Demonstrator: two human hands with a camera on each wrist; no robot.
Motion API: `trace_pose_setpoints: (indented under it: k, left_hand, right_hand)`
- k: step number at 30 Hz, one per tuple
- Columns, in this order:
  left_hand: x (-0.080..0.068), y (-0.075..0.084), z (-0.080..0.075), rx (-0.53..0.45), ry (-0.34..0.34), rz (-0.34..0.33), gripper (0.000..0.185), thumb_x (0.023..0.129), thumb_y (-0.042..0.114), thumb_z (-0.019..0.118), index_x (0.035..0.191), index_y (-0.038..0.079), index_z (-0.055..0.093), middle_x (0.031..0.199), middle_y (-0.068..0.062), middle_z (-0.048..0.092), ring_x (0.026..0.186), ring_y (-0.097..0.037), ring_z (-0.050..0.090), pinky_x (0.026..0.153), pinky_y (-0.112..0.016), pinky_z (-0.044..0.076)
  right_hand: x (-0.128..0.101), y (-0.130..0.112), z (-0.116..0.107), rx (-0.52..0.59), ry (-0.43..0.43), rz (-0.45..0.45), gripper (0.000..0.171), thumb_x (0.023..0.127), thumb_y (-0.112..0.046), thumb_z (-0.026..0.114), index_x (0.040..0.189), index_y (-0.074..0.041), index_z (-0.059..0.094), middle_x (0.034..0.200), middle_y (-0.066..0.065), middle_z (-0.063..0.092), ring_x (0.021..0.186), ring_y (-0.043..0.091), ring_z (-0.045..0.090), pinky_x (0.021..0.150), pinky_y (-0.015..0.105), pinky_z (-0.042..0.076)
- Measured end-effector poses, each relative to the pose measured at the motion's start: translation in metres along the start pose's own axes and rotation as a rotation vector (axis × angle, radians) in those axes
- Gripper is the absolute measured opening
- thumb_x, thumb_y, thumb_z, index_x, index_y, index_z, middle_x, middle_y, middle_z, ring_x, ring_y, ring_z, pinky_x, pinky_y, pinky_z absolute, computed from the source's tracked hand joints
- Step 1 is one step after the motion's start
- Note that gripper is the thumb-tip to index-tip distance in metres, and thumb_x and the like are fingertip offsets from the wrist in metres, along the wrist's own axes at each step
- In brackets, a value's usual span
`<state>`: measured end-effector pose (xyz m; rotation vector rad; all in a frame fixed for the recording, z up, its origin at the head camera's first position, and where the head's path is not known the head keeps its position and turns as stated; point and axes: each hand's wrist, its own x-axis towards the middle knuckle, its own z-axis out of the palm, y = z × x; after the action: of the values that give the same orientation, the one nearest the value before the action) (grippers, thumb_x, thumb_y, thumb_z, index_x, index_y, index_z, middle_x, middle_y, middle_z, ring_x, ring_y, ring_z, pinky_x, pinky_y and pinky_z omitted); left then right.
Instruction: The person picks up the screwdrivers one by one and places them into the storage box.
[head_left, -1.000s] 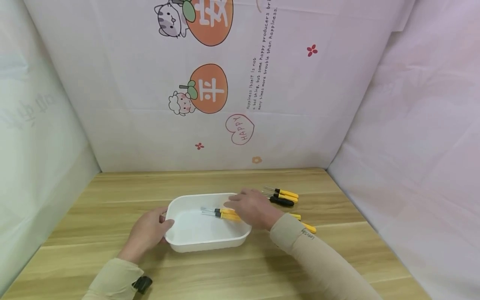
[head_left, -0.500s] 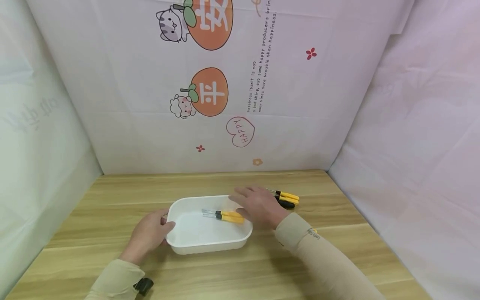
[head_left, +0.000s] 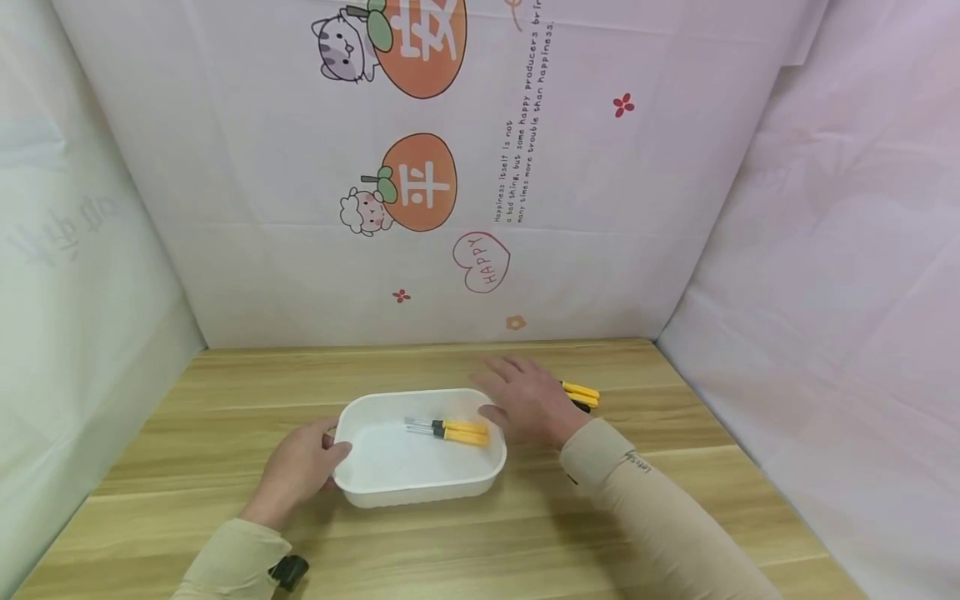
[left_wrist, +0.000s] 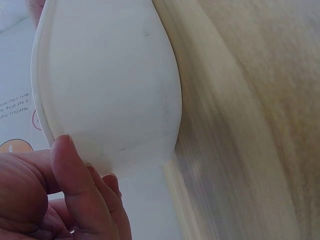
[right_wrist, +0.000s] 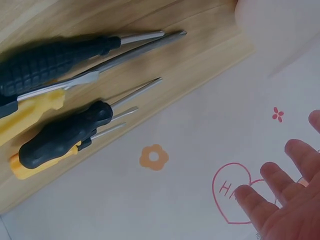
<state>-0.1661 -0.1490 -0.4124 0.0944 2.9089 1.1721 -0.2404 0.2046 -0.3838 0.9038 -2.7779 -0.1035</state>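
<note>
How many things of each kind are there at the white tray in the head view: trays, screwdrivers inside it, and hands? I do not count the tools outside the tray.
white plastic tray: 1
yellow-handled screwdrivers lying in it: 2
hands: 2, the left hand gripping the rim and the right hand with spread fingers past the far corner
Total: 5

Makeshift tabletop recording booth, pale wooden table [head_left: 525, 533] boxed in left, right and far by white sheets, far sheet [head_left: 600, 208] printed with cartoon animals, orange fruit and a "HAPPY" heart, cameras worn on both wrists, no household or workshop furniture in sight
</note>
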Motion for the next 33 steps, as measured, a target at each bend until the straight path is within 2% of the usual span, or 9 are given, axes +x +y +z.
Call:
trace_pose_setpoints:
  k: [10, 17, 21, 28, 33]
  left_hand:
    - [0.001, 0.0, 0.0, 0.007, -0.001, -0.001, 0.053, 0.1, 0.015, 0.066, 0.147, -0.005, 0.052, 0.09, -0.008, 0.067, 0.058, -0.016, 0.064, 0.056, -0.032, 0.048]
    - [0.001, -0.001, 0.0, -0.003, -0.005, -0.009, 0.054, 0.1, 0.016, 0.066, 0.148, -0.005, 0.051, 0.093, -0.009, 0.068, 0.059, -0.016, 0.064, 0.054, -0.031, 0.05]
    - [0.0, -0.001, 0.001, -0.008, -0.005, -0.011, 0.054, 0.1, 0.016, 0.066, 0.148, -0.005, 0.051, 0.092, -0.009, 0.068, 0.059, -0.015, 0.064, 0.054, -0.031, 0.05]
    - [0.0, -0.002, 0.001, -0.004, -0.006, -0.007, 0.054, 0.1, 0.015, 0.066, 0.148, -0.005, 0.051, 0.093, -0.01, 0.068, 0.059, -0.016, 0.064, 0.054, -0.031, 0.05]
    - [0.0, -0.002, 0.001, -0.01, -0.005, -0.005, 0.055, 0.1, 0.015, 0.066, 0.148, -0.005, 0.05, 0.094, -0.01, 0.069, 0.059, -0.014, 0.064, 0.054, -0.031, 0.05]
  right_hand:
    - [-0.001, 0.014, 0.004, -0.028, 0.051, 0.017, 0.059, 0.105, -0.052, 0.053, 0.159, -0.031, 0.042, 0.166, 0.007, 0.039, 0.15, 0.04, 0.039, 0.121, 0.06, 0.036]
    - [-0.005, 0.023, 0.007, 0.016, 0.064, 0.064, 0.06, 0.105, -0.048, 0.053, 0.161, -0.029, 0.041, 0.168, 0.011, 0.035, 0.153, 0.044, 0.032, 0.121, 0.064, 0.032]
    - [-0.006, 0.028, 0.01, 0.0, 0.058, 0.084, 0.06, 0.106, -0.051, 0.048, 0.161, -0.03, 0.04, 0.168, 0.011, 0.034, 0.154, 0.044, 0.031, 0.121, 0.064, 0.032]
    - [-0.009, 0.038, 0.01, 0.017, 0.07, 0.113, 0.063, 0.103, -0.055, 0.055, 0.159, -0.028, 0.044, 0.166, 0.013, 0.038, 0.151, 0.045, 0.034, 0.12, 0.065, 0.034]
    - [-0.01, 0.045, 0.011, -0.002, 0.043, 0.133, 0.066, 0.104, -0.063, 0.047, 0.161, -0.03, 0.04, 0.167, 0.013, 0.036, 0.152, 0.045, 0.034, 0.121, 0.065, 0.032]
